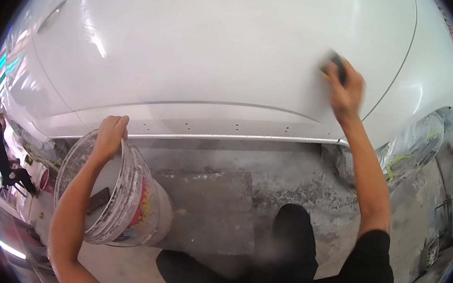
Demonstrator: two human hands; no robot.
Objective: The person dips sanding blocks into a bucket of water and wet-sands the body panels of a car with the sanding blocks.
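My right hand [346, 92] is closed around a dark sanding block [337, 67], which is against the white car door [207, 49] near its right edge. That hand is slightly smeared by motion. Lower left, my left hand [112, 135] grips the upper rim of a large worn bucket [147, 202], its fingers curled over the edge. The bucket stands tilted beside the car's sill. Inside it lies a dark rectangular block [98, 200], partly behind my forearm.
Below the door runs the white sill [205, 135] with small holes. Plastic sheeting [415, 143] covers the wheel at right. A flat grey board [210, 214] lies on the stained floor [308, 185], near my knees. At far left a person [9, 161] is seen.
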